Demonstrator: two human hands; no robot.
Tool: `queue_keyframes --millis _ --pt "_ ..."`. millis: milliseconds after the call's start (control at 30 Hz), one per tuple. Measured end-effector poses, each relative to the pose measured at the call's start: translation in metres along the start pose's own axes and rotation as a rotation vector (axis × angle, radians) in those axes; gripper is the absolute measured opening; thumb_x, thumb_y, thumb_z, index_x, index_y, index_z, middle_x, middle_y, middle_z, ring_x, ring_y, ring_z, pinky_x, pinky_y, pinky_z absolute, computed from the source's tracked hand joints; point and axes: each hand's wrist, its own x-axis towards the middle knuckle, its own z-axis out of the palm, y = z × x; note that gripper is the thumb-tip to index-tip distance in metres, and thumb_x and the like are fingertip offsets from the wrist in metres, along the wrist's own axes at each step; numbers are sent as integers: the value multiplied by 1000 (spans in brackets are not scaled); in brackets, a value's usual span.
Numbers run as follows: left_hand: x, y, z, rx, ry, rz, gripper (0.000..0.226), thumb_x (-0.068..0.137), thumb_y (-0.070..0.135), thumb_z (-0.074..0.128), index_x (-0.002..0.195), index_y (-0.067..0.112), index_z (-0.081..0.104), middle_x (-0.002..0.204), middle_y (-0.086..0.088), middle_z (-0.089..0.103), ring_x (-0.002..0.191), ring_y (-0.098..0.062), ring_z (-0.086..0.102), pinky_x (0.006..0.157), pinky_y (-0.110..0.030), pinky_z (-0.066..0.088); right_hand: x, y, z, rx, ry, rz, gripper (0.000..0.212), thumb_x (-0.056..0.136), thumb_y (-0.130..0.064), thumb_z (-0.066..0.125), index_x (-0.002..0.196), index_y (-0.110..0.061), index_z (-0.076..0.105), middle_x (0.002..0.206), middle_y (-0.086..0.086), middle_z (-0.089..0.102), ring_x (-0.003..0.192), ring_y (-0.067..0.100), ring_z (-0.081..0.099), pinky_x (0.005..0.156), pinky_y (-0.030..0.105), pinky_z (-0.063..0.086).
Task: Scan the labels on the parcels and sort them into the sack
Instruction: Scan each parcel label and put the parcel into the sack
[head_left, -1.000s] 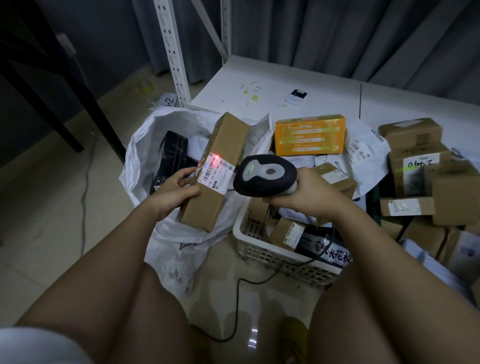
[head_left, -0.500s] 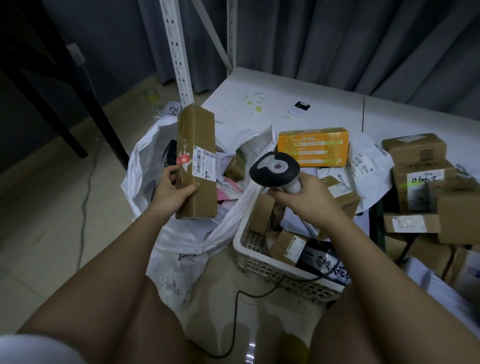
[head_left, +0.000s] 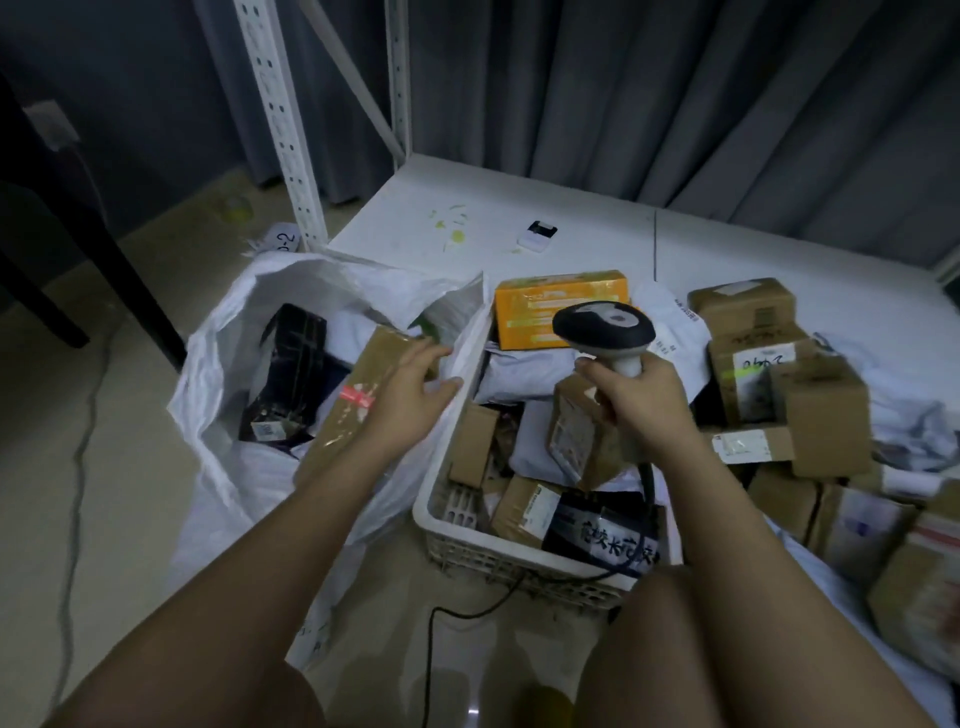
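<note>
Head view: nearest us, the white plastic basket (head_left: 441, 525) is sitting on the floor, packed with small cardboard parcels. Above it, the right hand (head_left: 641, 400) is gripping the scanner (head_left: 605, 325) by its handle, fingers curled tight, head tilted up. Just left, the left hand (head_left: 408, 397) is hovering with fingers spread loose, holding nothing, over the long brown parcel (head_left: 353, 410), which is lying tilted inside the white sack (head_left: 218, 374). Further back, an orange box (head_left: 561, 306) is resting beside stacked cartons (head_left: 743, 306) on the white platform (head_left: 519, 208).
</note>
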Motion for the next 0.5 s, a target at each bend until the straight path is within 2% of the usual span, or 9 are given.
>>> queue_keyframes --millis 67,100,200,267,367,433,500 --pt "1 28 30 -59 -75 9 51 89 26 67 133 9 51 137 -4 46 128 -16 41 101 -23 33 0 8 -17 31 35 42 22 84 -29 75 75 -14 61 62 5 59 61 24 55 63 37 45" --pt "2 40 47 -97 -141 -4 55 89 26 67 138 10 46 141 -4 43 132 -16 38 102 -24 33 -1 13 -26 46 57 68 21 84 -29 75 75 -15 62 63 5 60 61 24 56 62 37 46" --pt "7 65 92 -188 -357 -117 79 85 39 69 149 18 28 156 -2 25 142 -20 27 111 -40 33 -6 29 -49 162 128 151 18 86 -25 74 79 -13 62 68 9 61 53 20 54 54 32 44" --pt "13 71 118 -187 -451 -197 96 80 47 72 152 19 15 160 -2 12 145 -21 17 115 -43 27 -8 39 -59 276 176 196 14 88 -20 72 85 -10 62 70 16 59 48 19 51 51 30 43" --pt "25 71 150 -119 -475 -282 118 67 59 77 153 24 4 162 -1 -3 148 -22 -1 118 -48 18 -11 48 -67 346 197 260 20 87 -24 72 97 -9 64 72 15 63 51 20 53 55 33 46" --pt "32 67 164 -107 -477 -333 126 61 60 80 153 28 0 161 -1 -10 148 -23 -9 118 -50 15 -10 51 -70 357 173 298 23 87 -27 72 98 -9 64 75 14 65 52 19 54 58 33 47" --pt "34 66 174 -110 -484 -339 126 62 53 83 153 26 -1 160 -4 -7 148 -25 -4 117 -48 18 -7 54 -72 358 141 308 21 88 -27 72 96 -10 64 78 14 66 51 18 54 55 31 47"
